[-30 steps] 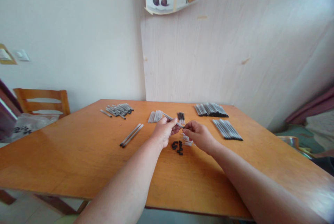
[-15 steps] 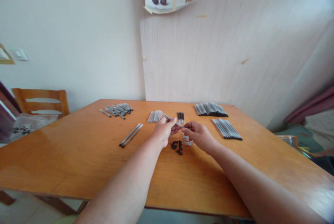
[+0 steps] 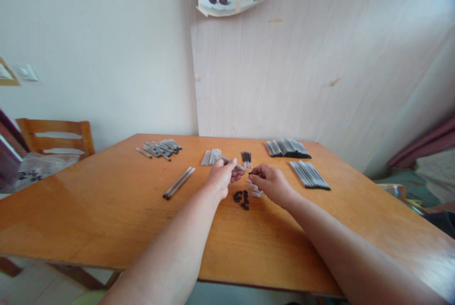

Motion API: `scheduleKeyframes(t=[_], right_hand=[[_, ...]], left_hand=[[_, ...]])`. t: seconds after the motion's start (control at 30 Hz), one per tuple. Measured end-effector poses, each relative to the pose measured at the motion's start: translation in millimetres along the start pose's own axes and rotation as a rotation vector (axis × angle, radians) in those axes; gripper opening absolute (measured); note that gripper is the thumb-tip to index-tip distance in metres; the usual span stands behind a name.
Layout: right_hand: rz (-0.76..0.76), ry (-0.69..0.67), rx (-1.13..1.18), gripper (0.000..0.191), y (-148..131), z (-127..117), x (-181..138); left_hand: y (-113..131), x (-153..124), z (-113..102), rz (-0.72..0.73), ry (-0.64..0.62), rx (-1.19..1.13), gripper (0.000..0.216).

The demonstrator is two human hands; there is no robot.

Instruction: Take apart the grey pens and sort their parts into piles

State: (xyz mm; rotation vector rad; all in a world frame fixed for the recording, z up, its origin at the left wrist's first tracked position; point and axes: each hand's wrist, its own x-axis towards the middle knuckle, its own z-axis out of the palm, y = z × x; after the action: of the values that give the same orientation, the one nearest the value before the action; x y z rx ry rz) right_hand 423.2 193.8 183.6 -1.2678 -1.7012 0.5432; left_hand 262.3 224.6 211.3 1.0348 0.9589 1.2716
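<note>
My left hand [image 3: 223, 176] is closed around a translucent pen barrel [image 3: 230, 161], which points toward my right hand. With thumb and forefinger, my right hand [image 3: 272, 182] pinches a small black piece [image 3: 250, 174] just off the barrel's near end; a thin tip seems to show between them. Below the hands lie several small black plugs [image 3: 245, 199] in a loose cluster. Several thin white pieces [image 3: 254, 191] are partly hidden under my right hand. Behind my hands are a row of clear barrels [image 3: 211, 156] and a bundle of dark refills [image 3: 246, 159].
Two pens [image 3: 179, 183] lie side by side left of my hands, with a loose pile of pens [image 3: 161, 148] farther back. On the right are a large stack [image 3: 287, 148] and a neat row of black-ended pens [image 3: 310, 175]. A chair [image 3: 55, 135] stands beyond the wooden table [image 3: 106, 210].
The barrel in my left hand has drawn back slightly to the left, opening a small gap from the black piece in my right hand. The things on the table stay put.
</note>
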Motion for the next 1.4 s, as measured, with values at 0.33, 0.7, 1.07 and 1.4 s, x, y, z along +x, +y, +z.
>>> scheduleKeyframes(t=[0.33,0.7,1.07,1.4], right_hand=[[-0.160,-0.201,-0.178,0.018,-6.9,1.8,-6.7],[-0.228,-0.283,-0.361,0.018,-6.3,3.6,-9.6],[-0.095,0.069,-0.132,0.026,-4.1,7.4,-2.0],[-0.060,0.059,-0.227,0.018,-1.7,-4.3,0.2]], left_hand=[[3.6,8.4,-8.7,0.057,0.087,0.006,0.015],[2.5,10.6,-9.8,0.046,0.086,-0.010,0.014],[1.9,4.7,-3.8,-0.001,0.033,0.016,0.016],[1.1,13.9,-12.1,0.014,0.069,0.000,0.019]])
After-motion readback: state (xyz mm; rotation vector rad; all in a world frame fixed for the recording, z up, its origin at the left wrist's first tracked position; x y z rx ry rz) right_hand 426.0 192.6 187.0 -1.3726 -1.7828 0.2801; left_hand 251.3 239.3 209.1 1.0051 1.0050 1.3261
